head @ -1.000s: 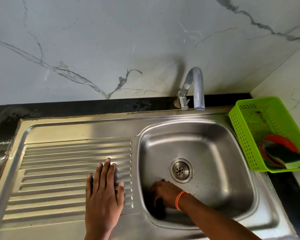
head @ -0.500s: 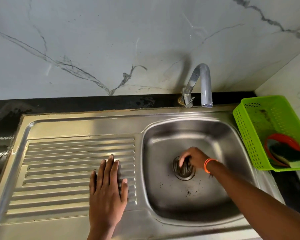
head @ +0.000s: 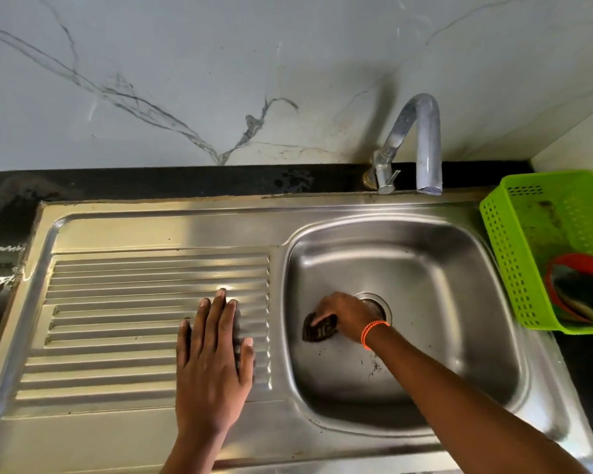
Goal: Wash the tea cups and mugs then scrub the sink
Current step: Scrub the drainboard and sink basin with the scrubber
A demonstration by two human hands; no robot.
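A dark scrubber (head: 319,327) is gripped by the curled fingers of the right hand (head: 346,314) and pressed against the floor of the sink (head: 442,302), just left of the drain (head: 377,302). The left hand (head: 213,357) is laid flat on the ribbed drainboard (head: 117,319) left of the drain, its fingers straight and nothing held. A tap (head: 415,145) is seen behind the drain, and a green basket (head: 514,254) to its right
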